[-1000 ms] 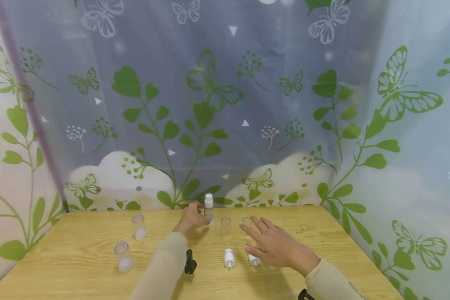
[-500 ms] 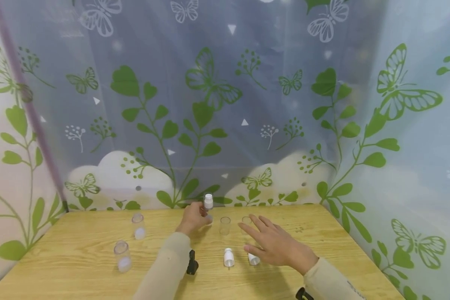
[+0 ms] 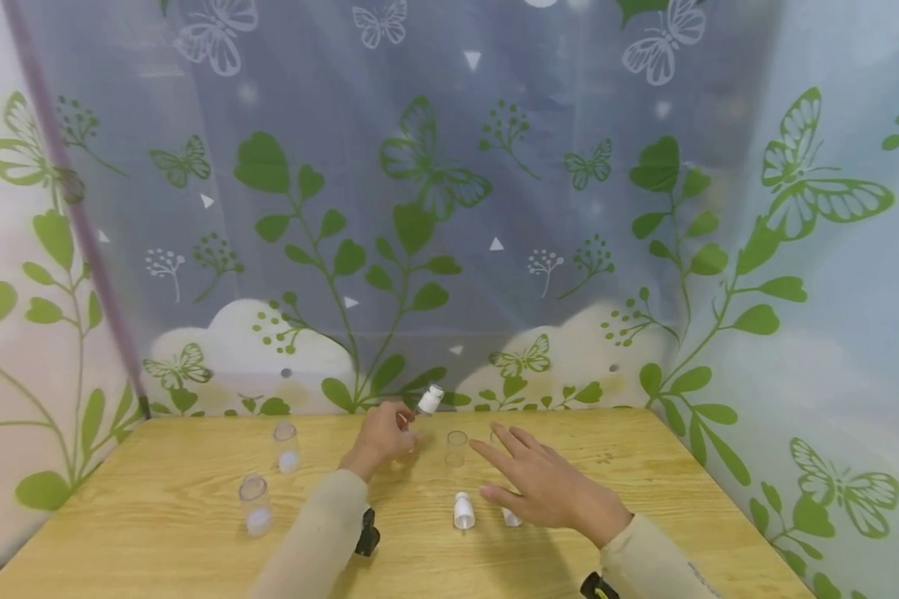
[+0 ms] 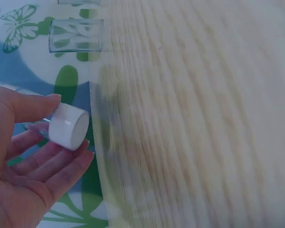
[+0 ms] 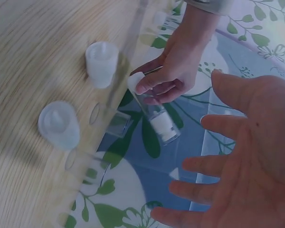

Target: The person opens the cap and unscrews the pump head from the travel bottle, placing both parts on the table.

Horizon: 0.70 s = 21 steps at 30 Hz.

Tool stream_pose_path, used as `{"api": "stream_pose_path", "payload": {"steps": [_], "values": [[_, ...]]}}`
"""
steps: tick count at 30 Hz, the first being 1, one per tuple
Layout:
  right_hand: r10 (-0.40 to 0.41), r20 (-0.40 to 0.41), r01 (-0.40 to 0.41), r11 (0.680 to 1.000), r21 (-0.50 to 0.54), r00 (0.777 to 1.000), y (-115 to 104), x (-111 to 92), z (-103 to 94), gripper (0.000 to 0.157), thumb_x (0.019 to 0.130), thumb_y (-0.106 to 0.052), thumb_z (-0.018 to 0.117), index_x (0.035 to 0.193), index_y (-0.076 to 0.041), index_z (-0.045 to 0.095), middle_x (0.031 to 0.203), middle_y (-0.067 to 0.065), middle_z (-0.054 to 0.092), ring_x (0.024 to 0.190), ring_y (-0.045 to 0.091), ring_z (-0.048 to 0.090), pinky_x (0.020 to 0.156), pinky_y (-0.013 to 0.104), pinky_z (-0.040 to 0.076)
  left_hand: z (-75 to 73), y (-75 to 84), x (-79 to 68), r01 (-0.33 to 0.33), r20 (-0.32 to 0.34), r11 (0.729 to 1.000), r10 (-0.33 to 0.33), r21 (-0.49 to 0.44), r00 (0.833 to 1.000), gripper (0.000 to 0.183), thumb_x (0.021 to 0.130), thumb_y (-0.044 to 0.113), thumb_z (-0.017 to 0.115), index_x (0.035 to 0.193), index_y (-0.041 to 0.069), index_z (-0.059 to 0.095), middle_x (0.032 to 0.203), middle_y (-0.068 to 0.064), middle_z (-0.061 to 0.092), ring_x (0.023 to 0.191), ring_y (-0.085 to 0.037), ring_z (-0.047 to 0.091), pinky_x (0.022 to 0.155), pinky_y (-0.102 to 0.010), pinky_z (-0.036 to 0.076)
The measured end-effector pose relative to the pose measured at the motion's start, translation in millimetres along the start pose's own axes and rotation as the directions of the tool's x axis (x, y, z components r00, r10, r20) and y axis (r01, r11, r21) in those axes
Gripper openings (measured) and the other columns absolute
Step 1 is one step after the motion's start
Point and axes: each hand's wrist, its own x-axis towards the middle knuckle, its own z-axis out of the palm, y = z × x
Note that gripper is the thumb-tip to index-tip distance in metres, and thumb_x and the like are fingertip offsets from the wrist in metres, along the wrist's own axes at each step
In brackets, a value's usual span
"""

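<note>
My left hand [image 3: 378, 437] pinches a small clear cylindrical bottle [image 5: 153, 110] by its white end [image 4: 69, 126], between thumb and fingers. It is tilted, its far end leaning right in the head view. A white bottle-shaped insert [image 3: 429, 399] shows in that far end. My right hand [image 3: 550, 484] is spread over the table with straight fingers and grips nothing. Beneath its thumb side is a partly covered white piece [image 3: 513, 517]; a similar white piece [image 3: 463, 510] stands to the left of it. Behind the fingers, one clear cup [image 5: 91, 170] is mostly hidden in the head view.
Another clear cup [image 3: 456, 449] stands between the hands near the table's back edge. On the left of the wooden table [image 3: 157, 549] stand two clear bottles with white bottoms, a farther bottle [image 3: 285, 448] and a nearer bottle [image 3: 255, 505]. A patterned curtain [image 3: 434, 274] hangs close behind.
The bottle in my left hand has gone from upright to leaning right. My right hand stays nearly in place, and the head view has shifted slightly.
</note>
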Motion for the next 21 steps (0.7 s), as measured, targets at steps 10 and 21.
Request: {"api": "stream_pose_path", "payload": {"steps": [10, 21], "values": [[-0.034, -0.01, 0.035, 0.998, 0.058, 0.999, -14, 12, 8.7, 0.061, 0.098, -0.052, 0.038, 0.151, -0.027, 0.023, 0.158, 0.019, 0.016, 0.143, 0.043, 0.022, 0.108, 0.061, 0.031, -12.9, -3.3, -18.2, -0.037, 0.107, 0.998, 0.031, 0.052, 0.994, 0.037, 0.064, 0.006, 0.071, 0.1, 0.001, 0.066, 0.091, -0.011, 0.069, 0.084, -0.022, 0.063, 0.074, -0.035, 0.054], [-0.032, -0.059, 0.038, 0.993, 0.111, 0.998, -18, 18, 7.5, 0.063, 0.098, -0.05, 0.042, 0.151, -0.023, 0.024, 0.157, 0.021, 0.016, 0.142, 0.046, 0.022, 0.107, 0.062, 0.031, -37.2, 11.5, -46.7, -0.13, 0.123, 0.988, 0.12, 0.078, 0.985, 0.033, 0.065, 0.006, 0.077, 0.095, 0.002, 0.066, 0.084, -0.007, 0.067, 0.078, -0.02, 0.063, 0.064, -0.028, 0.051]]}}
